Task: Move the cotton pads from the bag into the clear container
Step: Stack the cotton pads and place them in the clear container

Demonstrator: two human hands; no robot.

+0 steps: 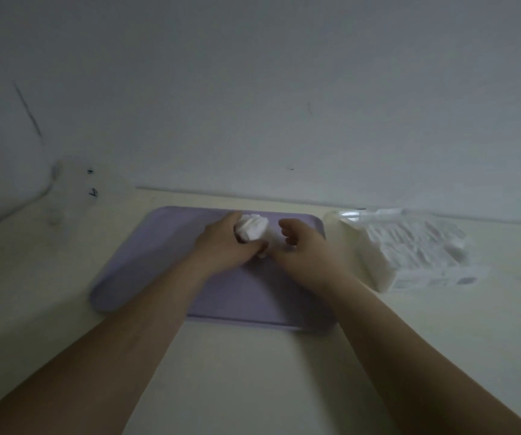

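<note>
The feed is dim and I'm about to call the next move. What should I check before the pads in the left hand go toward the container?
1. Left hand grips the cotton pads over the purple mat: ok.
2. Right hand free, fingers loosely curled, holding nothing: ok.
3. Clear container in view, right of the mat: ok.
4. Container's top open: cannot tell, too blurred.
5. Bag beside the container, white pads showing inside: ok.
6. Path clear: not ok, the right hand sits between the pads and the container.
</note>
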